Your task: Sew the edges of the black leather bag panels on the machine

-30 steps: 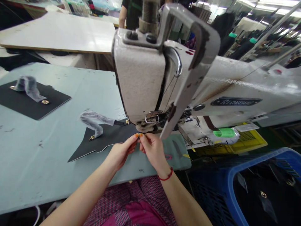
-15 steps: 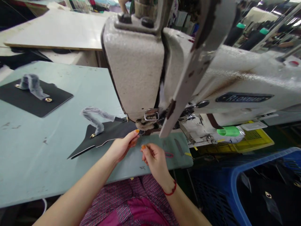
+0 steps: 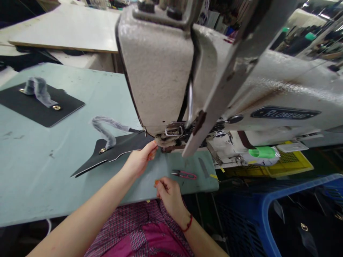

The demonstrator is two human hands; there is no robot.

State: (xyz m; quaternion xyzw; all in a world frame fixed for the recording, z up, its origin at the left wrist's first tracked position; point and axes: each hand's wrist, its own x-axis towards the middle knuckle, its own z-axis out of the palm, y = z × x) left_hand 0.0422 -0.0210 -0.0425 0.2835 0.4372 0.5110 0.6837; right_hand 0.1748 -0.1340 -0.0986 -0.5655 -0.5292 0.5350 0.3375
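Observation:
My left hand (image 3: 140,159) pinches the right end of a black leather-like panel (image 3: 122,145), close beside the presser area of the sewing machine (image 3: 158,75). On that panel stands a handle wrapped in clear plastic (image 3: 103,130), with a gold-coloured fitting (image 3: 102,150) at its lower end. Near the table's front edge my right hand (image 3: 170,196) is closed, thumb against fingers. Whatever it may hold is too small to make out. Just beyond it lie pink-handled thread snips (image 3: 184,174).
Another black panel with a wrapped handle (image 3: 43,110) lies on the left of the pale green table (image 3: 66,171). At the lower right stands a blue basket (image 3: 264,207) with black pieces inside. A yellow crate (image 3: 289,166) sits behind it. The machine's head overhangs the work.
My right hand has moved toward me and slightly left, away from the machine, uncovering the snips. My left hand stays at the panel's end, and the panel has shifted slightly left in view.

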